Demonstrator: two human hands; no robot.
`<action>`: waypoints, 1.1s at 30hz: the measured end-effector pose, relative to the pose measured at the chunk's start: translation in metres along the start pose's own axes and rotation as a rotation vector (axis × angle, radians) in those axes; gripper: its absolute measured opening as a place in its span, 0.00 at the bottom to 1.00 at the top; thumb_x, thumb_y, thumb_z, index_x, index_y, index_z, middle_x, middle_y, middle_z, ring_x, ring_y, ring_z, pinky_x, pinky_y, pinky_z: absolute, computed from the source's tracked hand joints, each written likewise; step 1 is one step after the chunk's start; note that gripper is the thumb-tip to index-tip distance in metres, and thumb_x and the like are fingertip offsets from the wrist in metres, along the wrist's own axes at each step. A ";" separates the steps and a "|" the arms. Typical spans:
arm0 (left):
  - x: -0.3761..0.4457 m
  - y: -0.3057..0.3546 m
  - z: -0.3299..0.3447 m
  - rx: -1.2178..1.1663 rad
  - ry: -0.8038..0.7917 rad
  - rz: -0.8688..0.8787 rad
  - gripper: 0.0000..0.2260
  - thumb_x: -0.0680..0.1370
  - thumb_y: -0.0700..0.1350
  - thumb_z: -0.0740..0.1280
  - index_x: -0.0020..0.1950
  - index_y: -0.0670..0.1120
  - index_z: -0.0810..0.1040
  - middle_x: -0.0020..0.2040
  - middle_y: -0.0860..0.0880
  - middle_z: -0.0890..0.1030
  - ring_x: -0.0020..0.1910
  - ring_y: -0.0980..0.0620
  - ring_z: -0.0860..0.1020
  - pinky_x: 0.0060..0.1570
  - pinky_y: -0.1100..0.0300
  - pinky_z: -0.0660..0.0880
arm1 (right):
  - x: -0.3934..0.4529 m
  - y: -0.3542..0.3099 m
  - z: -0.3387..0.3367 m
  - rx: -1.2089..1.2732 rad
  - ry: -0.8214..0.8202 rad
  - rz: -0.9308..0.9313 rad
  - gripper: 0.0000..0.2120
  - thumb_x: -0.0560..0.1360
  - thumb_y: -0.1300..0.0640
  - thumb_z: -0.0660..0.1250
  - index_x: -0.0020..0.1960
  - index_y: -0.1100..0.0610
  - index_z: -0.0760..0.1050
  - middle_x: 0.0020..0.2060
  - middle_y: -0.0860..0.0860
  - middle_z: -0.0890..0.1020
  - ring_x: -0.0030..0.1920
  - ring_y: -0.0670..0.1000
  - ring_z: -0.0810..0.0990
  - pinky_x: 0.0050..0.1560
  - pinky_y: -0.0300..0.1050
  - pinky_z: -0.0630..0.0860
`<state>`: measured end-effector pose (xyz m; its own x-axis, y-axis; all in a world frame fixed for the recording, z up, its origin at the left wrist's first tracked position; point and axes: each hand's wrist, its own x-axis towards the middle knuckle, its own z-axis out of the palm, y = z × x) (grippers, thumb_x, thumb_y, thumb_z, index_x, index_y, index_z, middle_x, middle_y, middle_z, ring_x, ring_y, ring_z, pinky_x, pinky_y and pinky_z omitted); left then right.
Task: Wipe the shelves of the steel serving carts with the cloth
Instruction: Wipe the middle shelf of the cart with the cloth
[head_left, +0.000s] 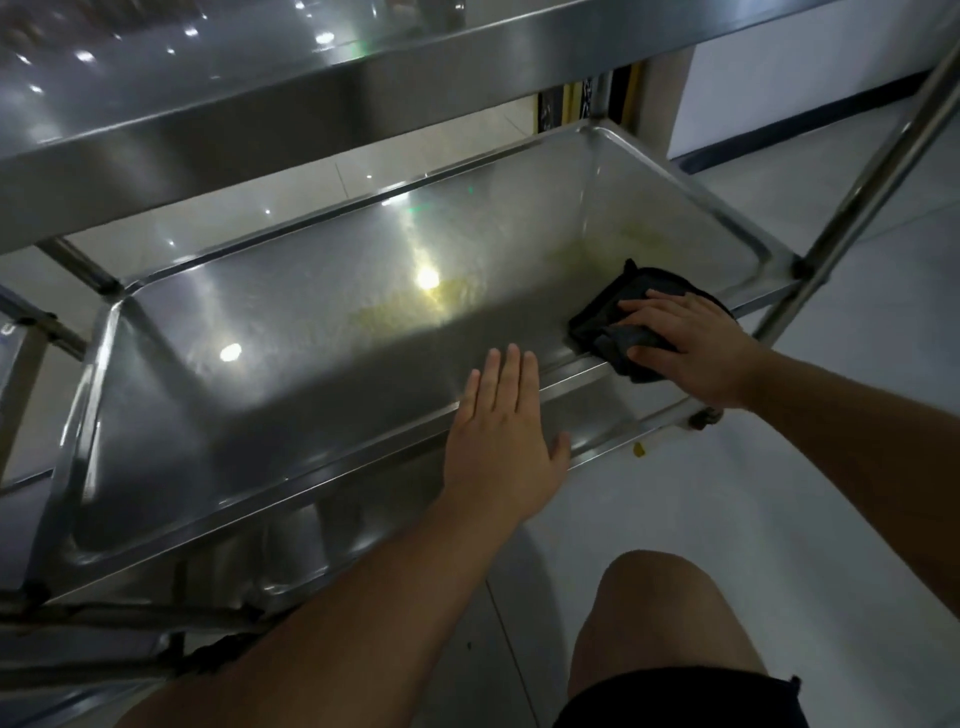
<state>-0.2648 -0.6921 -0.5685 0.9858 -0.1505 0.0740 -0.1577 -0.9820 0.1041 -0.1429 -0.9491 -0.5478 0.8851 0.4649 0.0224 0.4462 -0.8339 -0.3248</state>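
The middle shelf (291, 332) of a steel serving cart fills the view, a shallow tray with raised rims. Yellowish smears show on its floor near the centre and right. A dark folded cloth (618, 312) lies at the shelf's near right corner, over the rim. My right hand (685, 345) presses flat on the cloth, fingers spread. My left hand (501, 431) rests flat on the near rim with straight fingers and holds nothing.
The cart's top shelf (218, 98) overhangs at the upper left. A steel upright post (872, 171) rises at the right. A lower shelf (291, 530) shows beneath. Pale tiled floor (779, 493) lies to the right; my bare knee (660, 613) is at the bottom.
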 end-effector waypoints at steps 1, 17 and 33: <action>0.002 0.000 0.001 -0.002 0.000 0.000 0.41 0.83 0.64 0.53 0.86 0.45 0.39 0.87 0.46 0.40 0.85 0.47 0.37 0.82 0.49 0.36 | 0.001 0.005 -0.002 -0.002 0.002 0.019 0.22 0.83 0.44 0.62 0.75 0.46 0.70 0.78 0.43 0.67 0.81 0.48 0.57 0.79 0.53 0.52; -0.005 -0.009 0.001 0.023 0.012 0.008 0.43 0.77 0.60 0.65 0.87 0.48 0.50 0.87 0.49 0.50 0.85 0.51 0.48 0.82 0.52 0.48 | 0.041 0.072 -0.040 -0.078 -0.130 0.490 0.28 0.85 0.44 0.53 0.82 0.51 0.56 0.82 0.56 0.59 0.80 0.61 0.58 0.77 0.57 0.56; -0.012 -0.013 0.003 0.034 0.068 0.020 0.45 0.71 0.60 0.69 0.85 0.47 0.60 0.85 0.49 0.60 0.84 0.51 0.57 0.80 0.50 0.59 | 0.154 0.108 -0.063 -0.064 -0.076 0.313 0.26 0.85 0.45 0.54 0.82 0.48 0.57 0.81 0.56 0.59 0.80 0.63 0.57 0.78 0.65 0.56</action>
<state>-0.2747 -0.6779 -0.5737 0.9762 -0.1633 0.1428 -0.1744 -0.9823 0.0686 0.0499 -0.9862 -0.5195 0.9692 0.2023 -0.1403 0.1640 -0.9557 -0.2446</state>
